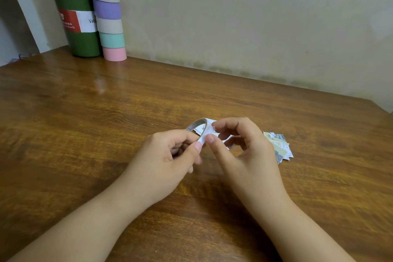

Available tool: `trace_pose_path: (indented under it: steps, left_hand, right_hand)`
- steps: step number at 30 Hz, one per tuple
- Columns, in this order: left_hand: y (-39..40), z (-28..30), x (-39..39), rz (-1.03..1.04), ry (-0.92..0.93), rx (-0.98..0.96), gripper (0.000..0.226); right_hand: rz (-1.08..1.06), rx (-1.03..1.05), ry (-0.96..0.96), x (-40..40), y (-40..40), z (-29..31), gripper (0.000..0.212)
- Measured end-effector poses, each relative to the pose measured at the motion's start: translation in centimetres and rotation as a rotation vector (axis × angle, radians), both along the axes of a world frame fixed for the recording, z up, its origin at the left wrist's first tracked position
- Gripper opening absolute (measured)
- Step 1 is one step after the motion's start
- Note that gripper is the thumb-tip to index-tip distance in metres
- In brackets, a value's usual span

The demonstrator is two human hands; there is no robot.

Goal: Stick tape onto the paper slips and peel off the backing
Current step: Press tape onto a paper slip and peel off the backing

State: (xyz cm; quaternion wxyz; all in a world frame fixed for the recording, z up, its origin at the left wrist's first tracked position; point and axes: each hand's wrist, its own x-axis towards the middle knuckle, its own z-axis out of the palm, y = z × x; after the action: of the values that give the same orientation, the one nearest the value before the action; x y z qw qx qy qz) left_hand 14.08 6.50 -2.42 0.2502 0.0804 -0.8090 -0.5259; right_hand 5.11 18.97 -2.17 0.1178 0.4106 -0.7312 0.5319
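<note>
From my remote seat I count things from the left. At the far left edge stands one white frame (23, 4), partly cut off. Next comes one green flask (74, 25) with a red and white label, upright at the back of the wooden counter (85, 112). Just beside it, touching or nearly so, rises one stack of coloured rolls (108, 13); I count six rolls in view, from the bottom pink, teal, grey, purple, grey and teal, and the top runs out of frame.

Toward the middle, two bare hands meet above the counter. My left hand (168, 155) has its fingers curled and its thumb pressed to the near rim of one roll of tape (196, 126), so this grip is closed around the roll and holds it up, tilted, with its open ring facing me. My right hand (240, 149) pinches with thumb and forefinger at a white strip (209, 132) on the right side of that roll; I cannot tell whether the strip is tape or backing. A printed slip shows just behind these fingers, mostly hidden.

Furthest right, partly behind the right hand, lies one small heap of paper slips (280, 147) flat on the counter, overlapping one another; they are too crowded to count exactly. The plain wall (255, 17) runs behind everything.
</note>
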Motion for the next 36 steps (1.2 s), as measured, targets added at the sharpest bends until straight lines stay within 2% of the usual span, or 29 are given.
trace_pose_path:
  steps: [5,9,19,24,30,36]
  left_hand:
    - [-0.1,0.0,-0.1,0.031,0.032,0.023,0.019]
    - [-0.1,-0.1,-0.1,0.042,0.045,0.006,0.018]
    - [-0.1,-0.3,0.0,0.036,0.017,-0.012,0.017]
    - [-0.1,-0.3,-0.2,0.014,0.048,0.024,0.014]
    - [-0.1,0.1,-0.3,0.013,0.102,0.032,0.013]
    - [-0.2,0.2,-0.1,0.056,0.121,0.057,0.022]
  right_hand:
    - [-0.002,0.037,0.095,0.1,-0.3,-0.2,0.019]
    - [0.010,0.058,0.026,-0.3,-0.1,-0.4,0.047]
    - [0.015,0.053,0.132,-0.4,0.0,0.0,0.002]
    - [0.086,0.063,0.034,-0.1,0.1,0.4,0.009]
    - [0.227,0.008,-0.291,0.1,0.3,0.8,0.010]
    - [0.254,0.010,-0.373,0.8,0.0,0.9,0.009]
